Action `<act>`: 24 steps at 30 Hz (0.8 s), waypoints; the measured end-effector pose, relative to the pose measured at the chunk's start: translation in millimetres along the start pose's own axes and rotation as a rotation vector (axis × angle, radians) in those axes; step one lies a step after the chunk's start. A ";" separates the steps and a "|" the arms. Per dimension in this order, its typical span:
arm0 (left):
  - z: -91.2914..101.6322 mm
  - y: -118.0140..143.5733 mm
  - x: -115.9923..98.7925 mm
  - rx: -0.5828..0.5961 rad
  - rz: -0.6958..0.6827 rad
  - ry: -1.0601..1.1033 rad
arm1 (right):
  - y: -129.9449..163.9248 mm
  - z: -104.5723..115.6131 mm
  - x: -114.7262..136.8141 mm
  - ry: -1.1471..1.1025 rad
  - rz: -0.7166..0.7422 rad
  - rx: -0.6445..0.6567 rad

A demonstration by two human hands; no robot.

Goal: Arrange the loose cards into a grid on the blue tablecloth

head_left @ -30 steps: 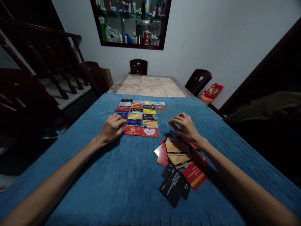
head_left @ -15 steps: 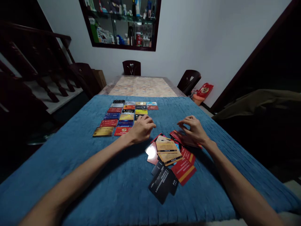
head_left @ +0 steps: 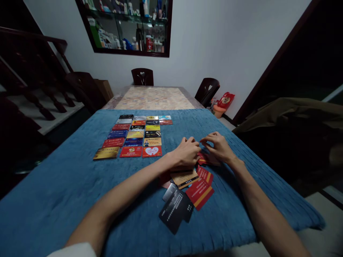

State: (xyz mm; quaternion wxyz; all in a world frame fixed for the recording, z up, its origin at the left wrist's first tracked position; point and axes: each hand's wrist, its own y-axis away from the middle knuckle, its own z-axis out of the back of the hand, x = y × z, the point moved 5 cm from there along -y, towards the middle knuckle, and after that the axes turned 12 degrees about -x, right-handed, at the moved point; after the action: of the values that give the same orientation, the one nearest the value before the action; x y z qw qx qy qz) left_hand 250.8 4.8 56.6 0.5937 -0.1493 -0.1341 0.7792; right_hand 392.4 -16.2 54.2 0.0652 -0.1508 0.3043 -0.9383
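A person's two bare forearms reach across a table covered with a blue quilted cloth (head_left: 80, 200), where a loose heap of plastic cards lies nearest the camera: a black card (head_left: 175, 211) with pale print sits at the near edge of the heap, overlapping a red card with a gold stripe (head_left: 199, 192) just to its right and a tan card (head_left: 184, 177) just beyond it. Directly past these, the left hand (head_left: 185, 153) rests palm down on the heap with its fingers curled, covering some of the cards; whether it grips any of them cannot be made out. The right hand (head_left: 218, 147) sits just beside it, fingertips bent and nearly meeting the left hand's, poised over a small red card (head_left: 203, 159) at the far side of the heap; a firm hold on it cannot be confirmed. Farther out and to the left, a neat grid of cards (head_left: 136, 135) lies face up in rows, well apart from both hands, with a gold card (head_left: 106, 153) at its near left corner. Beyond the cloth stand a marble-patterned tabletop (head_left: 154, 98), two dark chairs (head_left: 142, 76) and a wall cabinet (head_left: 125, 25) stocked with bottles.
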 end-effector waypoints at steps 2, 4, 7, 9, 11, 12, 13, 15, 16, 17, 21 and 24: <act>-6.8 -6.8 -5.2 0.027 -0.001 0.012 | 0.2 -0.8 0.2 0.011 0.001 0.003; -12.2 -10.7 -8.7 0.043 -0.002 0.020 | 0.5 -1.8 -0.5 0.019 0.005 0.005; -17.1 -12.2 -11.4 0.035 -0.005 0.036 | 1.2 -3.0 -0.1 0.014 0.026 -0.003; -19.1 -11.1 -12.4 0.039 -0.015 0.044 | 1.6 -2.9 1.5 0.008 0.046 -0.016; -20.4 -9.3 -12.7 0.066 -0.018 0.046 | 2.1 -2.8 3.1 0.005 0.055 -0.026; -20.6 -8.4 -12.4 0.083 -0.014 0.047 | 2.3 -2.9 3.5 0.004 0.054 -0.026; -20.4 -7.6 -11.9 0.096 -0.007 0.048 | 2.5 -3.2 3.7 0.004 0.051 -0.023; -19.1 -6.2 -10.1 0.119 0.009 0.053 | 2.9 -4.1 3.3 0.007 0.045 -0.013; -18.5 -5.6 -8.8 0.129 0.015 0.058 | 3.1 -4.7 2.9 0.008 0.044 -0.008; -17.9 -4.9 -7.2 0.139 0.021 0.063 | 3.3 -5.2 2.4 0.008 0.047 -0.005; -15.5 -1.0 1.8 0.164 0.043 0.070 | 3.6 -6.2 2.1 -0.011 0.066 0.000; -10.0 4.6 8.3 0.154 0.040 0.049 | 4.0 -6.9 3.7 -0.035 0.073 0.000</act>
State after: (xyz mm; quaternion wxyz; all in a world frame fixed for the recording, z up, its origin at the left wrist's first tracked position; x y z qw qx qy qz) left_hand 248.6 11.9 45.0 0.5908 -0.1250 -0.0560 0.7951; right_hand 386.8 -16.4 47.5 0.1048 -0.1558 0.3086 -0.9325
